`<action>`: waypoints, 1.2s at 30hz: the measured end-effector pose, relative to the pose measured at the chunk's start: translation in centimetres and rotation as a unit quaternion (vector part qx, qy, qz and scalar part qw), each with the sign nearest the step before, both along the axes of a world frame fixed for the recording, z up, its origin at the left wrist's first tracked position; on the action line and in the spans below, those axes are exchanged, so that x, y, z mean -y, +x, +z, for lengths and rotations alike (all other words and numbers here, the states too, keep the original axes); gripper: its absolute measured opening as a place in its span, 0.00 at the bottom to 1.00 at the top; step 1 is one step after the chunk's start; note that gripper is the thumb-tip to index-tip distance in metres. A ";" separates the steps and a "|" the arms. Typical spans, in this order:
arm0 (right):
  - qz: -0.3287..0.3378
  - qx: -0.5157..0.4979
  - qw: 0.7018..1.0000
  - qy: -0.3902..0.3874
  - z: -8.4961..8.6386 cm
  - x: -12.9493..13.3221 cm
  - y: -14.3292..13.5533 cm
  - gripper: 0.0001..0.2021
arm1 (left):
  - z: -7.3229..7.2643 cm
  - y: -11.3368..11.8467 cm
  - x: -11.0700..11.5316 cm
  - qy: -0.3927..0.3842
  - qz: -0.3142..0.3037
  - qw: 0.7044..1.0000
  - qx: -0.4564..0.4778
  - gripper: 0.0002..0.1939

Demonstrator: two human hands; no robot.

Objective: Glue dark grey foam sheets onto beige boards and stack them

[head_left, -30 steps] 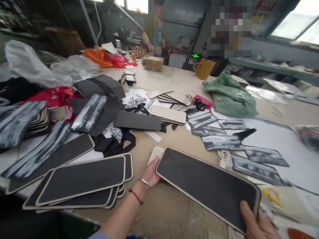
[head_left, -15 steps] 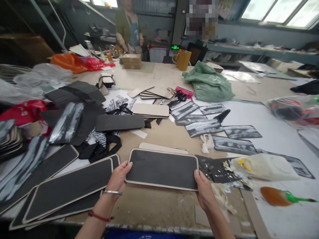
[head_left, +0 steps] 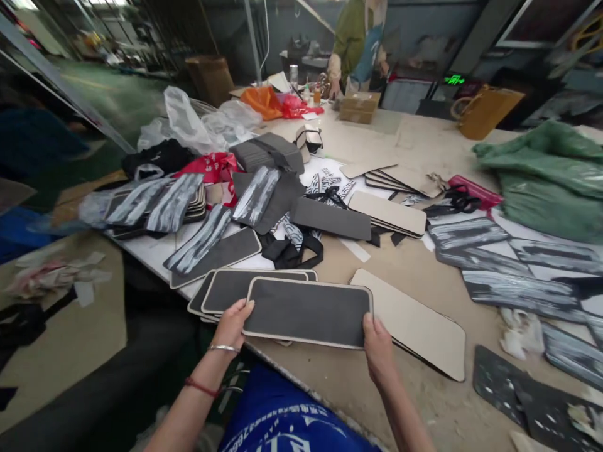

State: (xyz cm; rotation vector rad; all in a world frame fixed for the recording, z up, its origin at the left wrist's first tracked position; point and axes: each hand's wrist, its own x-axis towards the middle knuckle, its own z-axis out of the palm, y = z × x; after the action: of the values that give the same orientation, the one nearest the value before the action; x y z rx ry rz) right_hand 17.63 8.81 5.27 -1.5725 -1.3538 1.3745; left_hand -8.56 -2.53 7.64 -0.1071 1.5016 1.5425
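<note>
Left hand (head_left: 233,326) and right hand (head_left: 378,348), fingers closed, grip a dark-grey, pale-rimmed rectangular panel (head_left: 308,312) by its ends; one slackening could drop it.

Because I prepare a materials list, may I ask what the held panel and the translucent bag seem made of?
Held panel: perhaps foam or coated board; matt dark grey, pale-edged, stiff-looking.
Translucent bag: probably thin plastic film; crinkled, see-through folds.

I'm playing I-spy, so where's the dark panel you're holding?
In the head view, the dark panel is just below the middle, between the left hand and right hand; a beige panel lies to its right.
</note>
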 end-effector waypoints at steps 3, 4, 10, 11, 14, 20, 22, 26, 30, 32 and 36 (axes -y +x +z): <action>0.040 0.076 0.995 0.055 0.1 0.0 -3.5 0.21 | -0.2 -2.7 1.6 -0.014 0.035 0.999 0.003 0.08; 0.051 0.095 0.992 0.071 0.0 0.0 -4.5 0.21 | -0.2 -3.5 2.0 -0.017 0.047 0.999 0.002 0.07; 0.096 0.142 0.975 0.142 -0.5 0.1 -8.7 0.19 | -0.3 -6.3 3.5 -0.047 0.106 0.993 -0.004 0.06; 0.104 0.144 0.973 0.144 -0.6 0.1 -9.2 0.18 | -0.3 -6.6 3.6 -0.051 0.115 0.992 -0.005 0.06; 0.126 0.151 0.971 0.137 -0.8 0.1 -10.2 0.17 | -0.3 -7.3 3.9 -0.061 0.134 0.989 -0.005 0.07; 0.120 0.166 0.972 0.119 -1.4 0.2 -11.1 0.16 | -0.6 -8.2 4.0 -0.070 0.134 0.988 -0.008 0.06; 0.128 0.148 0.977 0.089 -1.4 0.2 -11.1 0.17 | -0.6 -8.4 3.9 -0.066 0.124 0.990 -0.010 0.07; 0.169 0.088 0.981 0.044 -0.7 0.2 -10.8 0.18 | -0.4 -8.8 3.8 -0.083 0.115 0.990 -0.020 0.07; 0.198 0.085 0.976 0.042 -0.7 0.1 -10.7 0.17 | -0.1 -9.3 3.7 -0.094 0.102 0.990 -0.024 0.06; 0.185 0.108 0.975 0.054 -1.3 0.2 -11.0 0.16 | -0.1 -9.5 3.8 -0.090 0.091 0.991 -0.022 0.05; 0.119 0.168 0.972 0.112 -2.9 0.6 -11.7 0.17 | -0.3 -9.4 3.6 -0.081 0.086 0.993 -0.028 0.06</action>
State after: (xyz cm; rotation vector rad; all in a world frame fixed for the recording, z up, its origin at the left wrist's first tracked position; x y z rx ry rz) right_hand 5.96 8.17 2.35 -1.5741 -1.8837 1.0681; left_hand -17.99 -6.15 7.33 -0.2962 1.6992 1.5665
